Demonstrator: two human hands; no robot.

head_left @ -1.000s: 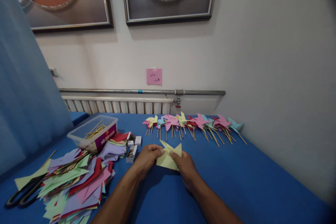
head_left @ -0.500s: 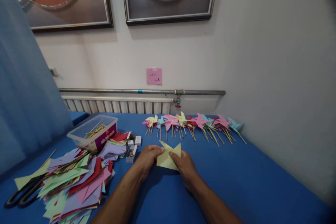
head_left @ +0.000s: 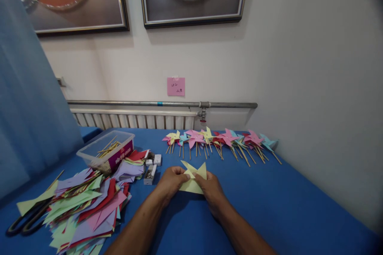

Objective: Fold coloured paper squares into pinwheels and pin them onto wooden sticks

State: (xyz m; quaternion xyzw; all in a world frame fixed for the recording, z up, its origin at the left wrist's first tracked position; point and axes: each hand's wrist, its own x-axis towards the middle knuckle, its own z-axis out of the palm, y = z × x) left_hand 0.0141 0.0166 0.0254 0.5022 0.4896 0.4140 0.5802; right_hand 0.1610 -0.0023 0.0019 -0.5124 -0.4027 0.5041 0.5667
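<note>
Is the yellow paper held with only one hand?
No, both the left hand and the right hand grip the yellow paper above the blue table.

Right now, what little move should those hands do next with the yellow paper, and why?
Probably fold another loose point to the middle: both hands, left hand and right hand, pinch the cut yellow paper square at its centre, while two points are sticking up.

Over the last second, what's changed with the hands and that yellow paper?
Both hands have drawn closer over the yellow paper: the left hand slid its fingertips further in toward the middle, folding a flap inward, so less of the sheet shows. The right hand keeps its grip on the right side. The finished pinwheels, the cut paper pile and the plastic box lie unmoved.
</note>
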